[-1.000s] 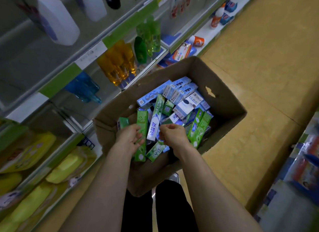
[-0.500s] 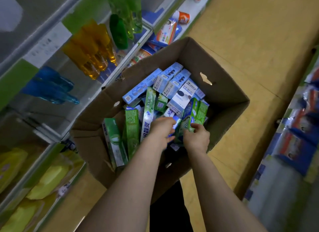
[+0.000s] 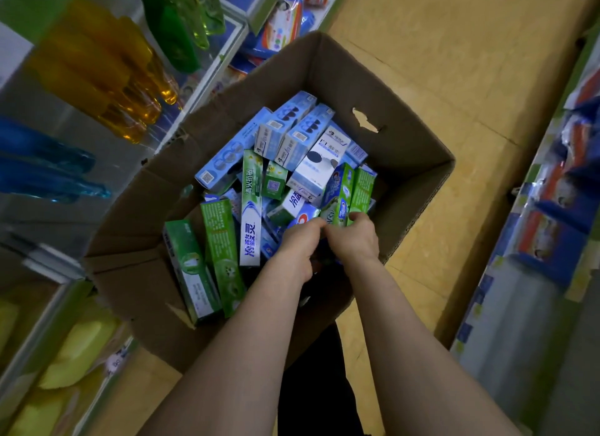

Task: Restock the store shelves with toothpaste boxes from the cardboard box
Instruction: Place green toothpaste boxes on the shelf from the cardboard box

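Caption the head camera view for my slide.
Left hand and right hand reach into a cardboard box of toothpaste boxes beside store shelves.

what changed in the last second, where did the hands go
The left hand let go of the leaning green box at the pile's left and moved right, beside the right hand, which also shifted right and now grips the ends of the green toothpaste boxes. What the left hand holds is hidden. The cardboard box and blue boxes stayed put.
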A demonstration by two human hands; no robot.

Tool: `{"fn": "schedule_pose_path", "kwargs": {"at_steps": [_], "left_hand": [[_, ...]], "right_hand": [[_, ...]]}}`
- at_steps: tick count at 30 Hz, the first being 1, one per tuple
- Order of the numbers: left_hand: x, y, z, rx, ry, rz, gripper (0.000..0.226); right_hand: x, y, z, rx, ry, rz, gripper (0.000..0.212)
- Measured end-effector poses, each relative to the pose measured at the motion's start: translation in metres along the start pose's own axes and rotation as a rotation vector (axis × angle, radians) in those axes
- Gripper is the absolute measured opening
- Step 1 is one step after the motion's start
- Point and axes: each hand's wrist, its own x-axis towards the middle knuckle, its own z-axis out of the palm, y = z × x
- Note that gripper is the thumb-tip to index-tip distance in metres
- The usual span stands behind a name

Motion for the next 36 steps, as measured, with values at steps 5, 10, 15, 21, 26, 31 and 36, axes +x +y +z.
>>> {"fn": "schedule_pose_path", "kwargs": {"at_steps": [5,10,15,21,26,31,36], "left_hand": [[-0.018,0.018,0.009,-0.057,-0.129,-0.025,0.021],[-0.041,0.028,0.017,-0.138,-0.258,-0.039,0.018],[-0.069,0.036,0.017,-0.234,-0.267,-0.044,0.019],[-0.104,0.057,-0.001,-0.282,-0.300,0.140,0.012],[-0.132,0.067,-0.011,-0.252,-0.256,0.280,0.022],[-0.164,0.065,-0.013,-0.241,-0.272,0.342,0.031],[-0.205,0.060,0.010,-0.228,-0.321,0.469,0.045]], "right_hand": [[-0.020,-0.016,-0.026,0.099,0.007,-0.020,0.049],[-0.053,-0.033,-0.063,0.149,-0.004,-0.137,0.034],[-0.096,-0.042,-0.114,0.173,0.005,-0.232,0.017],[-0.150,-0.039,-0.162,0.349,0.001,-0.336,0.016],[-0.169,-0.029,-0.159,0.639,0.134,-0.339,0.009],[-0.188,-0.015,-0.157,0.802,0.231,-0.356,0.025],[-0.213,0.007,-0.181,0.914,0.320,-0.404,0.035]]}}
